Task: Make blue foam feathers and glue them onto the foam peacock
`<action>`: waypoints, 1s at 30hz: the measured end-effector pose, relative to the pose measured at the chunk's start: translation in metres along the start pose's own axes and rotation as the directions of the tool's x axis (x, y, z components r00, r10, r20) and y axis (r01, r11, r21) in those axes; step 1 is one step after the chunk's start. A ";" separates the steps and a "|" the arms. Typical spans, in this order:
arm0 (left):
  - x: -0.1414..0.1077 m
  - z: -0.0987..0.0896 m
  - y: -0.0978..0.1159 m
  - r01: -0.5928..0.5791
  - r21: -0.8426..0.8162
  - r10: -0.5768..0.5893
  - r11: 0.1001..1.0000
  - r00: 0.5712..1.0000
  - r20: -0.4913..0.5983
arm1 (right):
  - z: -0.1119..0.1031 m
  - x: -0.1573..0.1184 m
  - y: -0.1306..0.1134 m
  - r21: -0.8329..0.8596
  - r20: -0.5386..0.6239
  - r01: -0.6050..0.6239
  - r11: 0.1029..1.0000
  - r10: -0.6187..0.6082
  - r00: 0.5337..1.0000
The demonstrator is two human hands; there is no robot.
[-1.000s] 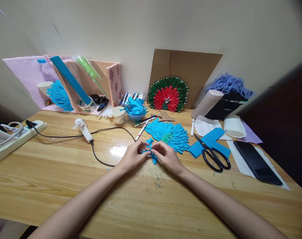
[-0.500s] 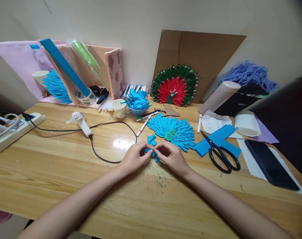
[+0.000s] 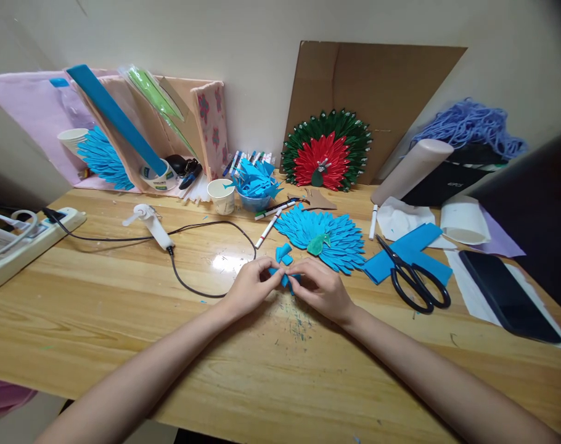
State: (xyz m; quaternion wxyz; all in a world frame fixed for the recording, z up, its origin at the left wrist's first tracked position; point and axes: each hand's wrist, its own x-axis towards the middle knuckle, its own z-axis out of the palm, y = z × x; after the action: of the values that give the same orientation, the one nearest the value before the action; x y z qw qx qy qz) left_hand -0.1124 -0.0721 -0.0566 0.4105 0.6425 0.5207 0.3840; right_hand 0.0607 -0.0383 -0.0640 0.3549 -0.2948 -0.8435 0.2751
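My left hand (image 3: 253, 283) pinches a small piece of blue felt (image 3: 285, 280) between thumb and fingers. Fingertips of my right hand (image 3: 324, 288) meet it there and grip the same piece, much of which the fingers cover. Just beyond them lie a few loose blue felt scraps (image 3: 284, 251). Behind my right hand rests a blue felt peacock (image 3: 340, 237) with layered feathers and a green body (image 3: 316, 245). To the right, black-handled scissors (image 3: 414, 280) lie partly over folded blue felt strips (image 3: 407, 250).
A hot glue gun (image 3: 155, 228) with its black cord lies left, near a power strip (image 3: 35, 243). At the back stand a paper cup (image 3: 221, 197), a bowl of blue cut pieces (image 3: 255, 200) and a red-and-green peacock (image 3: 324, 157). A phone (image 3: 509, 296) lies far right.
My fingers have shifted slightly on the blue felt piece, the right hand's fingers now reaching over its top. The whole view has tilted a little; the other things stay in place.
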 end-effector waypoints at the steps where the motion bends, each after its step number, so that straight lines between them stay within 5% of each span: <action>1: 0.000 0.000 0.000 0.000 0.004 0.000 1.000 1.000 0.001 | 0.000 0.000 0.000 0.024 -0.011 -0.030 0.999 0.030 0.999; 5: -0.002 0.000 0.002 -0.049 0.173 0.048 0.984 0.999 0.008 | -0.001 0.003 0.002 0.254 -0.066 -0.238 0.937 0.262 0.963; 9: -0.004 -0.002 0.005 -0.128 0.365 0.157 0.922 0.986 -0.049 | -0.004 0.009 0.006 0.435 0.004 -0.367 0.822 0.406 0.914; 14: -0.003 -0.005 0.005 -0.164 0.402 0.242 0.901 0.959 -0.150 | -0.004 0.010 0.008 0.425 0.048 -0.363 0.829 0.380 0.924; 30: -0.003 -0.007 -0.003 -0.172 0.360 0.263 0.917 0.939 -0.222 | -0.006 0.009 0.004 0.461 0.217 -0.383 0.801 0.317 0.924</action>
State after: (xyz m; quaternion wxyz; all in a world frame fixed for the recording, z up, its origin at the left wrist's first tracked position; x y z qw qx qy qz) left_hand -0.1201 -0.0734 -0.0567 0.1761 0.6999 0.5532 0.4161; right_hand 0.0611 -0.0284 -0.0593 0.3063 -0.3262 -0.6965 0.5609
